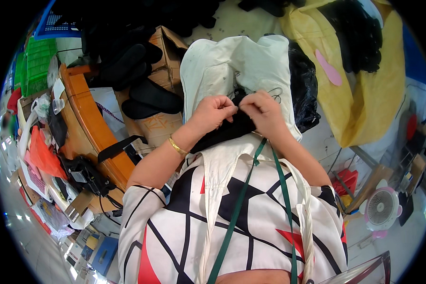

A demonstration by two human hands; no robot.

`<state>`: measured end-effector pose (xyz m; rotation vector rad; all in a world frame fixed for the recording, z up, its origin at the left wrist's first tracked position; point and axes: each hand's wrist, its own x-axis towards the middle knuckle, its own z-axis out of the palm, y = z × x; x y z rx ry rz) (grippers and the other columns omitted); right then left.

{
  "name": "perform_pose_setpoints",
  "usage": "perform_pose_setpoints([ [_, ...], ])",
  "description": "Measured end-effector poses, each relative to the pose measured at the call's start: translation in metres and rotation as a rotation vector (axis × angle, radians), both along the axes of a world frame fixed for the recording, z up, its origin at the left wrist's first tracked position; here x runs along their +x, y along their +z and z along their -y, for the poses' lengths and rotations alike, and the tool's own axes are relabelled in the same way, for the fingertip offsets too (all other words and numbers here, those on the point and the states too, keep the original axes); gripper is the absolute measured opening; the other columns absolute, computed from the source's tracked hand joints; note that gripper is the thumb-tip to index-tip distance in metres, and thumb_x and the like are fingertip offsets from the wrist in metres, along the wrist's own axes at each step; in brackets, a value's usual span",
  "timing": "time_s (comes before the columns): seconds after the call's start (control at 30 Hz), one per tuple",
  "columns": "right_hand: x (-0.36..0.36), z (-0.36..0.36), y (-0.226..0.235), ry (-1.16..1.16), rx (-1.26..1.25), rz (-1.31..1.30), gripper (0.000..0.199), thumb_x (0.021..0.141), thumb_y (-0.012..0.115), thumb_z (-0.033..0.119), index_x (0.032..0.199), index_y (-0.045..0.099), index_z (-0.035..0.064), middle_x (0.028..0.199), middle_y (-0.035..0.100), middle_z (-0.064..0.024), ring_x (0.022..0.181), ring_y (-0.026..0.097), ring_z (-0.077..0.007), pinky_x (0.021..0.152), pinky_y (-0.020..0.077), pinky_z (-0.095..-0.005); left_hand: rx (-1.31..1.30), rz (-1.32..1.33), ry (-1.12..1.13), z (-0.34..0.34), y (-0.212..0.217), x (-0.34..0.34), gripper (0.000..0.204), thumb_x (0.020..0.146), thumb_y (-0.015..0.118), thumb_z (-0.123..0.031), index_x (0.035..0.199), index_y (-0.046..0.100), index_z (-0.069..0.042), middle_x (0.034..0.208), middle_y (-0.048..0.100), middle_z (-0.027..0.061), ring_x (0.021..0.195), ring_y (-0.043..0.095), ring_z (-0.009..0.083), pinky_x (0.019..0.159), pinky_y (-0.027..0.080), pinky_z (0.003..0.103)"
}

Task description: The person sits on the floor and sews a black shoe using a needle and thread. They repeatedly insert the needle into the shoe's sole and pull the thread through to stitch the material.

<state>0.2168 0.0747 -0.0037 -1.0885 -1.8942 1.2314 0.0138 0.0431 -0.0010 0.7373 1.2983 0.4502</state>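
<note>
My left hand [215, 112] and my right hand [264, 113] meet over my lap, each with thumb and forefinger pinched together. Whatever lies between their fingertips is too small to make out. Just beside the right hand's knuckles show thin dark wire-like loops [276, 97]; I cannot tell whether that hand holds them. Under both hands lies a black soft piece [227, 128], mostly covered by them. An off-white cloth [206, 71] spreads over my lap beneath it.
Black insoles [154, 98] lie on a cardboard box [168, 54] to the left, beside a wooden table [92, 113]. At right are a black plastic bag [304, 90] and a yellow sack [355, 116] with a pink insole [328, 68]. Farther right stands a fan [381, 207].
</note>
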Motion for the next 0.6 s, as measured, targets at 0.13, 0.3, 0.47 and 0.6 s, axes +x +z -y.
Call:
perform_pose_setpoints([
  [0.13,0.064,-0.025,-0.003,-0.462,-0.853,-0.692,0.02,0.104,0.053,0.026,0.108,0.058,0.0073,0.088,0.068,-0.0064,0.063,0.061,-0.0106,0.055,0.0502,-0.0231,-0.034,0.22,0.107,0.005,0.002,-0.009,0.015,0.097,0.065,-0.02,0.091,0.061,-0.007,0.077,0.065,0.0016,0.053,0.048,0.0025,0.047,0.041,0.018],
  [0.3,0.207,-0.063,-0.04,-1.143,-0.732,-1.15,0.025,0.103,0.05,0.012,0.08,0.047,0.0041,0.069,0.049,-0.0032,0.06,0.048,-0.0143,0.092,0.0571,-0.0412,-0.035,0.299,0.098,0.009,-0.002,-0.012,0.013,0.098,0.063,-0.018,0.091,0.061,-0.007,0.076,0.064,0.0013,0.055,0.049,0.0018,0.048,0.042,0.017],
  [0.47,0.247,-0.059,-0.054,-1.375,-0.445,-0.995,0.027,0.104,0.048,0.013,0.079,0.046,0.003,0.067,0.046,-0.0038,0.057,0.043,-0.0156,0.103,0.0504,-0.0545,0.179,0.094,0.073,0.015,-0.016,-0.01,0.012,0.096,0.065,-0.017,0.091,0.062,-0.007,0.072,0.057,-0.0032,0.055,0.046,0.0038,0.051,0.039,0.02],
  [0.6,0.235,-0.049,-0.059,-1.363,-0.432,-0.939,0.026,0.104,0.048,0.013,0.08,0.046,0.0041,0.067,0.047,-0.004,0.056,0.043,-0.0154,0.101,0.0513,-0.0547,0.332,-0.359,-0.159,-0.003,0.014,0.002,0.025,0.086,0.073,-0.024,0.095,0.065,-0.002,0.068,0.06,0.0073,0.061,0.059,0.0166,0.06,0.048,0.033],
])
